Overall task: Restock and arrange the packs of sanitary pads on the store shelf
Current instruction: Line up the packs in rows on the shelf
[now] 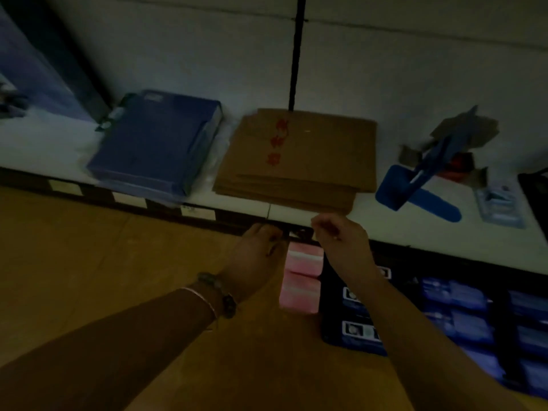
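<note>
Two pink packs of pads [302,277] are stacked just below the dark front edge of the white shelf [415,229]. Dark blue packs [456,310] fill the lower level to the right. My left hand [261,247] is raised in front of the shelf edge, fingers curled, pinching a thin dark strand [268,213] that rises from it. My right hand [341,235] is beside it, just above the pink packs, fingers curled in. The dim, blurred view hides whether it holds anything.
On the white shelf lie a blue box [157,140], a stack of flattened brown cardboard [299,158], a blue tool [415,185] and a clear blister pack [501,206]. A black upright [296,54] stands behind the cardboard. A wooden floor [89,262] lies to the left.
</note>
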Demonstrator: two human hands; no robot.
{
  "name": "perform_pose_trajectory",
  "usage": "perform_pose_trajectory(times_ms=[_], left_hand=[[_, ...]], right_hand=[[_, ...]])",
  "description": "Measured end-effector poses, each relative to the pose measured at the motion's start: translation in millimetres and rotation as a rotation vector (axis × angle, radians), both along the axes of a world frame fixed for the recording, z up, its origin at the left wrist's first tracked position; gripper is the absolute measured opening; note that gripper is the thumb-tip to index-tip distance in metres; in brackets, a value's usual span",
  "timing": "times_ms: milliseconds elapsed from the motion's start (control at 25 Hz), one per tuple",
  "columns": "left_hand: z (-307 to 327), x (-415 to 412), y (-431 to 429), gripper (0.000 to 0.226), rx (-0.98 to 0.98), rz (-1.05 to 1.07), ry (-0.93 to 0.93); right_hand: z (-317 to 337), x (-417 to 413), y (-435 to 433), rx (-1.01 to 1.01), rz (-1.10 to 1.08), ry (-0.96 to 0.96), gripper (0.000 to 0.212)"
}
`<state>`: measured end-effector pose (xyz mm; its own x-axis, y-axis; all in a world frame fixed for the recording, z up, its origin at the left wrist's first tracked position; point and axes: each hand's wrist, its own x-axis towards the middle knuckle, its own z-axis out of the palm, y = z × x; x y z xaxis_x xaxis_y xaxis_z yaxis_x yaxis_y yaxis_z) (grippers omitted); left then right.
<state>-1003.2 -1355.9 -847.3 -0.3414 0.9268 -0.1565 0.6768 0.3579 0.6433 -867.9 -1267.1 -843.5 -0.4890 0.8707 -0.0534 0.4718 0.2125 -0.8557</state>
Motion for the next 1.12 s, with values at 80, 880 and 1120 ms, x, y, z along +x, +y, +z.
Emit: perform_pose_trajectory(times_ms=[80, 880, 1120], left_hand=[[-28, -4, 4, 0.033, -0.024, -0.040, 0.032], [-125, 30, -4, 0.067, -0.365, -0.487, 0.129], [-140, 33, -3, 0.075, -0.428, -0.582, 0.323]], right_hand=[[-32, -2, 8, 0.028, 0.035, -0.046, 0.017], [-138, 0, 13, 0.071, 0.444, -0.649, 0.041], [-147, 5, 19, 0.117, 0.436, -0.655, 0.041]])
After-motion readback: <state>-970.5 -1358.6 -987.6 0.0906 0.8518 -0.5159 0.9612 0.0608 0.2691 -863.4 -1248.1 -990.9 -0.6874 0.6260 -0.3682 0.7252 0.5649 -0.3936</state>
